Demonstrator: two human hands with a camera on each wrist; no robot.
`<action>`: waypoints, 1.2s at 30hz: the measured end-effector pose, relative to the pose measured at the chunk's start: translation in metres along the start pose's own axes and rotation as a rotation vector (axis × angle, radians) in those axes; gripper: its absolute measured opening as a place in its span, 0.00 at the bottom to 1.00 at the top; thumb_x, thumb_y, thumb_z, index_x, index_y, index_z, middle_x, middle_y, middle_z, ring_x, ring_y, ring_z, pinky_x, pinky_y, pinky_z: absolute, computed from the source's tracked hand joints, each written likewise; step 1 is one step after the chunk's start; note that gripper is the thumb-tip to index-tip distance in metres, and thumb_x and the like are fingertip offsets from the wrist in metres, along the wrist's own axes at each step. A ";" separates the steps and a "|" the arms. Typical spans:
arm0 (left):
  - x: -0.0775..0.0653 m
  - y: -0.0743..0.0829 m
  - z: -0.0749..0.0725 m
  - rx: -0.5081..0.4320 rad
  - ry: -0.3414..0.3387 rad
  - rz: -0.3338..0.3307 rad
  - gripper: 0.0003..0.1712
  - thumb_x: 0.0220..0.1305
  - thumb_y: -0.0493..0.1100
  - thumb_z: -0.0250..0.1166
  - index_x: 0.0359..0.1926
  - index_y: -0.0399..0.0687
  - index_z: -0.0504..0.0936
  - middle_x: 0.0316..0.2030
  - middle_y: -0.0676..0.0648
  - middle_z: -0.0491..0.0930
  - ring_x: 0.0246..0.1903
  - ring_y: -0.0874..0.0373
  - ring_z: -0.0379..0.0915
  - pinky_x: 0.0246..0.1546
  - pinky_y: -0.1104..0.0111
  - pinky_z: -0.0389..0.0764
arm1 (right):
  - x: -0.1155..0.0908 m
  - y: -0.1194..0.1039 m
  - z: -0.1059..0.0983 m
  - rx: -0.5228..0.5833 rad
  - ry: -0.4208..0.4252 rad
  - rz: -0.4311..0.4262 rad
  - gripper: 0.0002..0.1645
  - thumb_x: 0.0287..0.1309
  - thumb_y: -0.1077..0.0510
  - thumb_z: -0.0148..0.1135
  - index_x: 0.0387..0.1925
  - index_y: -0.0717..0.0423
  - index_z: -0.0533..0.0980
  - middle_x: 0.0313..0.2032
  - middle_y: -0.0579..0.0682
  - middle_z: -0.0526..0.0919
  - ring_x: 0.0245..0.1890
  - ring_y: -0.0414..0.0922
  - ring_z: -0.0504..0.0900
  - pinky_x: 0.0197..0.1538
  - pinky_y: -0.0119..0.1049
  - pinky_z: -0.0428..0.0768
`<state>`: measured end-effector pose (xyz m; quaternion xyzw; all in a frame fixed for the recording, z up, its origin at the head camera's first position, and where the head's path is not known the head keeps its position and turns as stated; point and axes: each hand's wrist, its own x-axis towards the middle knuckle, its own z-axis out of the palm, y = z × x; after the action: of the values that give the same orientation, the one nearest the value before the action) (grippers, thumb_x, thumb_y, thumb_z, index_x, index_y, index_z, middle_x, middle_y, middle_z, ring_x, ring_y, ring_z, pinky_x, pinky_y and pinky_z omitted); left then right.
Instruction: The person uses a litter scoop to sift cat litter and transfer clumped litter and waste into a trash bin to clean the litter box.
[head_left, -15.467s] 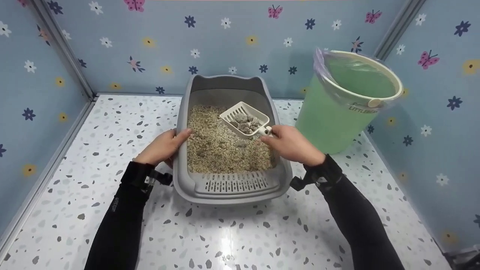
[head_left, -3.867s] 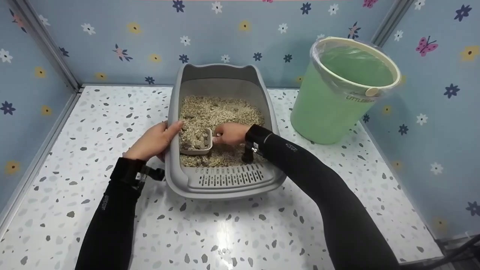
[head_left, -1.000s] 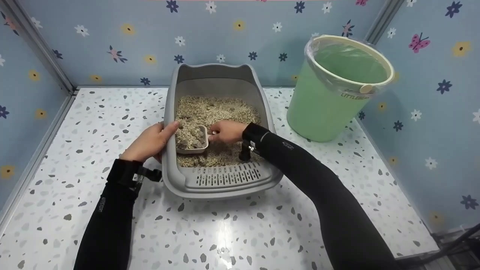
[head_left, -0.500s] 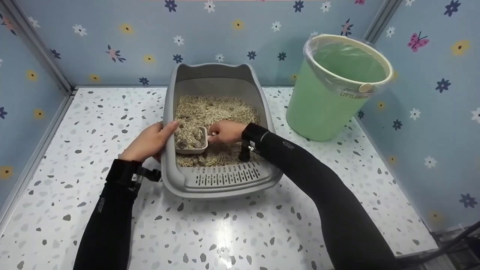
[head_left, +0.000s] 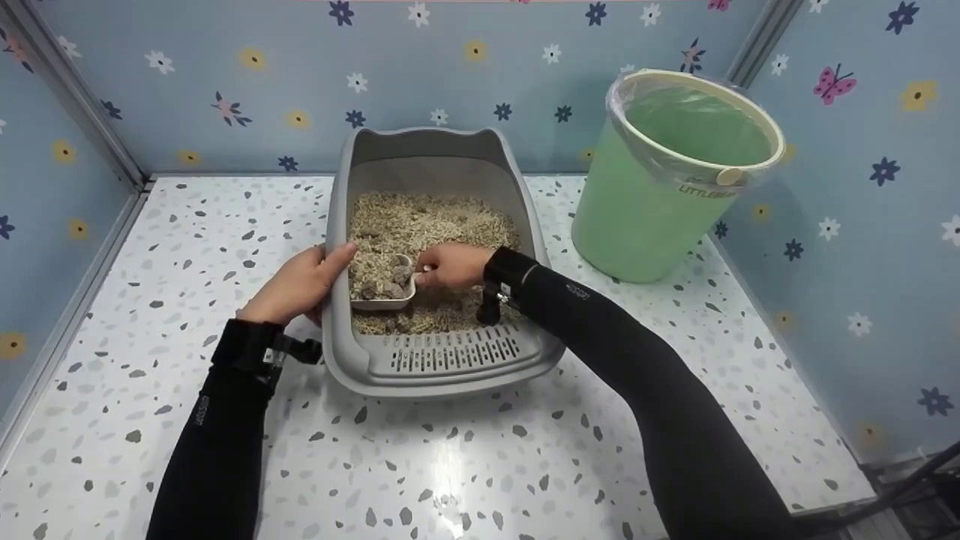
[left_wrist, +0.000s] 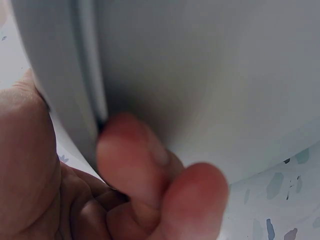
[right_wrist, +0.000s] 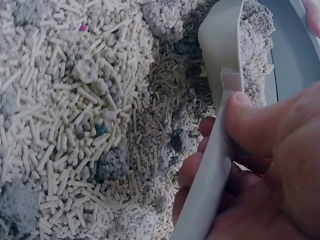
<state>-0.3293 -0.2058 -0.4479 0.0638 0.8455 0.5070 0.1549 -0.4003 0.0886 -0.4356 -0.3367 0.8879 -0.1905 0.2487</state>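
- Head view: the right hand (head_left: 454,266) is gripping the handle of the off-white litter scoop (head_left: 380,304), thumb and fingers closing round it. The scoop's bowl is lying inside the gray litter box (head_left: 439,389), near left.
- The left hand (head_left: 300,281) is holding the box's left rim, thumb over the top, fingers curling under the lip.
- Spill risk: gray clumps (head_left: 394,289) and loose pellets are filling the bowl; a tilt or brisk shake could be tipping some over the edge.
- Snag risk: the bowl is sitting close to the left wall (contact: cannot tell), so a sideways shake could be jarring the load.
- Skid risk: only the left hand is steadying the box; a slack hold could be letting it slide on the speckled surface (head_left: 360,465).
- Drop risk: the green lined bin (head_left: 645,217) is standing apart, far right; crumbs could be falling between if a full scoop were crossing that gap.
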 end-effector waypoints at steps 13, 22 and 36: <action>0.001 -0.002 0.000 -0.007 -0.004 0.015 0.54 0.79 0.82 0.49 0.69 0.33 0.72 0.39 0.34 0.86 0.25 0.44 0.88 0.27 0.43 0.93 | -0.009 0.001 -0.007 0.067 0.124 0.093 0.22 0.88 0.52 0.57 0.30 0.48 0.68 0.27 0.43 0.64 0.27 0.40 0.62 0.37 0.34 0.61; 0.001 -0.001 0.001 -0.009 0.001 0.024 0.55 0.79 0.81 0.49 0.69 0.31 0.72 0.39 0.34 0.86 0.24 0.44 0.88 0.25 0.45 0.93 | -0.023 0.000 -0.018 0.186 0.269 0.186 0.18 0.88 0.51 0.57 0.35 0.52 0.75 0.25 0.43 0.66 0.24 0.40 0.63 0.33 0.33 0.64; 0.002 -0.001 -0.001 -0.003 -0.015 0.022 0.58 0.78 0.83 0.49 0.73 0.31 0.69 0.40 0.33 0.85 0.26 0.43 0.88 0.27 0.45 0.94 | -0.070 -0.017 -0.035 0.329 0.408 0.256 0.13 0.89 0.52 0.56 0.44 0.56 0.77 0.20 0.45 0.72 0.19 0.41 0.76 0.26 0.33 0.75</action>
<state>-0.3310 -0.2066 -0.4490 0.0765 0.8428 0.5095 0.1560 -0.3664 0.1313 -0.3774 -0.1319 0.9120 -0.3630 0.1383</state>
